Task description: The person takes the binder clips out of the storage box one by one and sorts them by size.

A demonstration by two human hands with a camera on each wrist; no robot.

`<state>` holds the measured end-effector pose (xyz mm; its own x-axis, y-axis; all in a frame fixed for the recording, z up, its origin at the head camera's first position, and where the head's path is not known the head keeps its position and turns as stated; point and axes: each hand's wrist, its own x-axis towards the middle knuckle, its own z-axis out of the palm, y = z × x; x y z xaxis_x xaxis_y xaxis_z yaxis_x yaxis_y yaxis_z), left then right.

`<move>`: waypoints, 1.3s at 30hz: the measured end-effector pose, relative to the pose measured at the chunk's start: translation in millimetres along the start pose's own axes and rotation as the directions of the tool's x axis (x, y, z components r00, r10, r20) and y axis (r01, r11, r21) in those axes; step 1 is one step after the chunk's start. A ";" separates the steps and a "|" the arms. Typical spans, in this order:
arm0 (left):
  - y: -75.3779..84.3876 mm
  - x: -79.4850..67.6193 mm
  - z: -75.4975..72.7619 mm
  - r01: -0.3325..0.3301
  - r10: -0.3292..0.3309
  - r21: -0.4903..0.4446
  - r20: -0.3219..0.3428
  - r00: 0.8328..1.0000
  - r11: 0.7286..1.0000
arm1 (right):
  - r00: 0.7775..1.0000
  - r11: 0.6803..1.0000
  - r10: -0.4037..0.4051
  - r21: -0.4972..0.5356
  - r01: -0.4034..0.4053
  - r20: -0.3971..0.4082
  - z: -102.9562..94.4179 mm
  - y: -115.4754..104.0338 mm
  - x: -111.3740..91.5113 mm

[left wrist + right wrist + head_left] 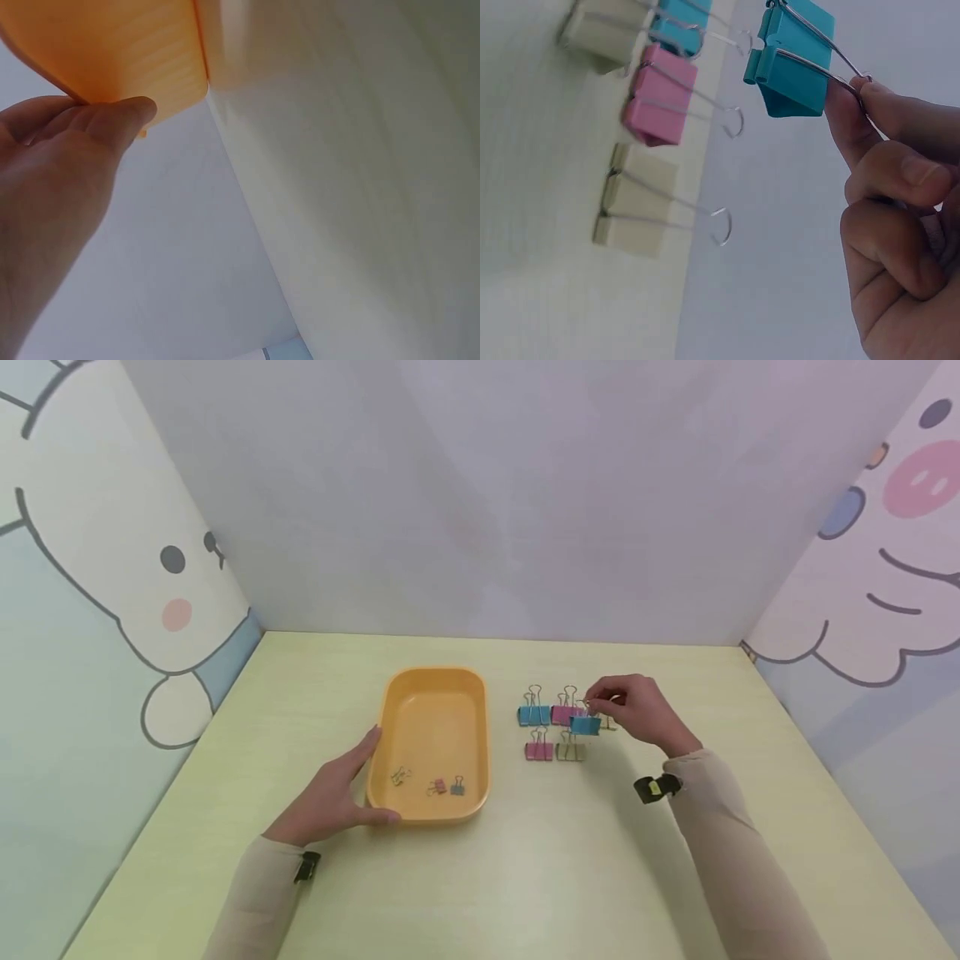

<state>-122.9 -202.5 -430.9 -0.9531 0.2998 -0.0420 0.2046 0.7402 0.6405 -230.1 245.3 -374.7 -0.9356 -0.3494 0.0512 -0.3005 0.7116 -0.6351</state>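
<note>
My right hand [633, 706] pinches a blue binder clip [585, 725] by its wire handles and holds it up over the table; the right wrist view shows the blue body hanging from thumb and finger. Under and beside it stand a blue clip [533, 717], a pink clip [561, 717], a smaller pink clip [538, 752] and a cream clip [570, 752]. Another cream clip [637, 199] is partly hidden by the right hand in the head view. My left hand [330, 793] grips the near left corner of an orange tray [489, 752], thumb on the near rim.
Inside the tray lie small clips: a yellowish one [401, 776], a pink one [437, 787] and a grey-blue one [457, 787]. The pale yellow table [525, 877] meets a plain back wall [480, 527], with cartoon-printed panels at both sides.
</note>
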 end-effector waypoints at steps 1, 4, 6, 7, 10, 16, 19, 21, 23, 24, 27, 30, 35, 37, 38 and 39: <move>0.0 -0.1 0.0 0.001 -0.001 -0.002 0.000 1.000 1.000 | 1.000 1.000 0.013 -0.001 -0.013 0.003 -0.6 4.9 -2.6; 0.4 -0.5 -0.2 0.004 -0.004 -0.006 0.001 1.000 1.000 | 0.999 0.999 0.045 0.001 -0.045 0.015 -0.5 18.3 -9.8; 0.7 -0.6 -0.3 0.004 -0.004 -0.010 0.002 1.000 1.000 | 0.998 0.998 0.064 -0.004 -0.064 0.021 0.9 26.1 -13.6; 0.8 -0.6 -0.3 0.004 -0.004 -0.012 0.002 1.000 1.000 | 0.997 0.997 0.075 -0.006 -0.075 0.024 1.9 29.7 -15.4; 0.7 0.0 -0.1 -0.005 0.005 -0.010 0.001 1.000 1.000 | 0.994 0.995 0.103 -0.016 -0.103 0.027 5.3 39.7 -18.8; 0.2 0.7 0.2 -0.001 0.001 -0.002 0.002 1.000 1.000 | 0.992 0.992 0.125 -0.021 -0.125 0.025 12.5 53.2 -19.3; -0.2 0.9 0.3 0.002 -0.002 -0.002 0.002 1.000 1.000 | 0.990 0.991 0.137 -0.021 -0.136 0.030 15.8 56.9 -19.3; -0.5 1.0 0.3 -0.003 0.003 0.003 -0.001 1.000 1.000 | 0.989 0.989 0.145 -0.023 -0.145 0.034 17.4 58.4 -19.5; -0.8 1.0 0.2 -0.010 0.010 0.008 -0.004 1.000 1.000 | 0.988 0.989 0.149 -0.027 -0.148 0.037 18.5 59.4 -19.5; -0.9 1.1 0.2 -0.011 0.011 0.011 -0.005 1.000 1.000 | 0.988 0.988 0.150 -0.028 -0.149 0.034 18.8 59.7 -19.3; -1.2 0.7 0.2 -0.013 0.013 0.017 -0.007 1.000 1.000 | 0.989 0.989 0.147 -0.027 -0.146 0.031 19.8 60.2 -19.1; -1.5 0.7 0.2 -0.013 0.013 0.018 -0.005 1.000 1.000 | 0.989 0.989 0.147 -0.025 -0.147 0.030 20.5 60.3 -19.4; -1.3 1.4 0.0 -0.004 0.004 0.007 -0.001 1.000 1.000 | 0.990 0.990 0.135 -0.045 -0.134 0.028 20.7 60.5 -20.5; -0.7 1.7 0.1 0.005 -0.005 -0.001 0.002 1.000 1.000 | 0.991 0.990 0.133 -0.052 -0.132 0.023 20.1 60.3 -20.7; -0.8 1.8 0.3 0.005 -0.005 -0.001 0.004 1.000 1.000 | 0.991 0.990 0.133 -0.055 -0.132 0.019 19.6 60.2 -20.8; -0.9 2.0 0.6 0.006 -0.005 -0.003 0.005 1.000 1.000 | 0.991 0.989 0.135 -0.058 -0.135 0.012 19.1 59.9 -21.0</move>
<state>-124.8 -202.2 -432.0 -0.9531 0.2986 -0.0493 0.1987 0.7400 0.6426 -225.0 283.6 -428.5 -0.9654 -0.2570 -0.0445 -0.1822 0.7865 -0.5901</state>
